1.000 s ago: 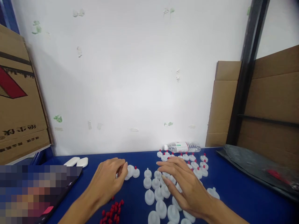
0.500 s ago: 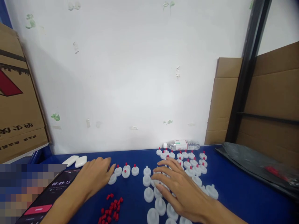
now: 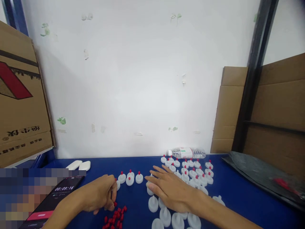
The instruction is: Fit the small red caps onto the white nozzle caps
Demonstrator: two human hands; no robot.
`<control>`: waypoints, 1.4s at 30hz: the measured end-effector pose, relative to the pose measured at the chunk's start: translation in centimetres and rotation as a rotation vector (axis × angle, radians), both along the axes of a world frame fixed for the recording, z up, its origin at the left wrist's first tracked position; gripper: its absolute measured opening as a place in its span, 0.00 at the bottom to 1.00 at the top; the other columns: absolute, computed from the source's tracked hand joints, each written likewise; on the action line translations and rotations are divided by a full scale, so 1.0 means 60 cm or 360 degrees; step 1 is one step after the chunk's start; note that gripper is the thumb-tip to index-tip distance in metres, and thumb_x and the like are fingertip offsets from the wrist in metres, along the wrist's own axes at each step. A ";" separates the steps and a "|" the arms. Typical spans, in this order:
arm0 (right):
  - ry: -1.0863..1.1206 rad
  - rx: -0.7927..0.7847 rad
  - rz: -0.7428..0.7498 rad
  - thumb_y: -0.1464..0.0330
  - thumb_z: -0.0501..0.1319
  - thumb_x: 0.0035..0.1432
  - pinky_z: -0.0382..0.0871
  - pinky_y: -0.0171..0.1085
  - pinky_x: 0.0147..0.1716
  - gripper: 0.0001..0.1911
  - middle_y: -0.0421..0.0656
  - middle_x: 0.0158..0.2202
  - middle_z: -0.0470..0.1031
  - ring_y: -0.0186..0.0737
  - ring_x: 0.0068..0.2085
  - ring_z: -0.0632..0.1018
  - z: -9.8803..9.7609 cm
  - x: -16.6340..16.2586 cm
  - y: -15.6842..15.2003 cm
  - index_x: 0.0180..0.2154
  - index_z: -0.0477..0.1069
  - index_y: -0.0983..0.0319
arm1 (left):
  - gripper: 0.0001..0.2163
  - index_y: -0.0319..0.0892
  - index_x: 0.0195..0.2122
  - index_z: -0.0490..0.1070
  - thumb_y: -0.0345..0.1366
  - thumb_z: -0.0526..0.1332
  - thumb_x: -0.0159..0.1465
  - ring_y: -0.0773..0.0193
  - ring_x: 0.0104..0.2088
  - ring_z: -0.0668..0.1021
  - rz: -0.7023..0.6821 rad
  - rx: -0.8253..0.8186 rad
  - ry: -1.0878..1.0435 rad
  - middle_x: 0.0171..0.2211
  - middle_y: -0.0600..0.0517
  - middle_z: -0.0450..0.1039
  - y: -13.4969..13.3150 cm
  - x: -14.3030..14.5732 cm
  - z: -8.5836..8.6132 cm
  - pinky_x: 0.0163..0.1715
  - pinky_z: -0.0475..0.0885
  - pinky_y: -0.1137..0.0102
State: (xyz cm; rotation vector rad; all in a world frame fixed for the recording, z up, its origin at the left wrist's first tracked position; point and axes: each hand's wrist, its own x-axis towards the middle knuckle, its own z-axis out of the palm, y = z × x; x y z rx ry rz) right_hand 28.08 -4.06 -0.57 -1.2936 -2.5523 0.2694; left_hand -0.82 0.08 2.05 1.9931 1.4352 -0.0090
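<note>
My left hand (image 3: 102,194) is closed, fingers curled downward beside a loose heap of small red caps (image 3: 115,218). Its fingertips are partly hidden, so anything pinched there cannot be made out. Fingers spread, my right hand (image 3: 172,190) lies palm down over several white plastic nozzle lids (image 3: 165,216), hiding some of them. The thumb reaches a white lid (image 3: 150,190) at the left of that group. Between the hands and further back stand several white lids with red caps (image 3: 139,178) on their spouts. More red-capped lids (image 3: 200,171) are grouped at the back right.
A clear water bottle (image 3: 187,153) lies against the white wall. Left of my left hand are a phone (image 3: 59,194) with a running timer and two white cases (image 3: 84,165). A dark plastic bag (image 3: 259,173) lies at right. Cardboard boxes (image 3: 23,111) stand at the side.
My left hand has moved down from beside the red-capped lids to the red caps, and its fingers have curled. My right hand has shifted slightly left, still spread. The view has tilted up a little.
</note>
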 end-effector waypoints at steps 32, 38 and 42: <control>0.0446 0.0905 0.0227 0.61 0.51 0.75 0.75 0.39 0.39 0.11 0.46 0.44 0.77 0.42 0.41 0.78 -0.020 0.032 -0.060 0.51 0.61 0.60 | 0.15 0.46 0.53 0.72 0.25 0.51 0.73 0.71 0.24 0.79 -0.0749 0.2254 -0.0567 0.39 0.52 0.79 -0.048 0.118 -0.057 0.18 0.65 0.78; 0.0504 0.1038 0.0279 0.64 0.55 0.73 0.78 0.41 0.44 0.12 0.47 0.46 0.79 0.44 0.45 0.79 -0.017 0.031 -0.060 0.54 0.61 0.61 | 0.18 0.46 0.54 0.70 0.22 0.51 0.70 0.71 0.23 0.77 -0.0854 0.2188 -0.0531 0.38 0.51 0.77 -0.053 0.124 -0.063 0.20 0.67 0.78; 0.0546 0.1148 0.0227 0.66 0.55 0.73 0.79 0.40 0.43 0.13 0.47 0.43 0.80 0.44 0.45 0.80 -0.014 0.034 -0.060 0.56 0.62 0.62 | 0.16 0.46 0.53 0.71 0.24 0.51 0.72 0.69 0.25 0.79 -0.0804 0.2181 -0.0506 0.39 0.51 0.77 -0.054 0.123 -0.061 0.20 0.69 0.77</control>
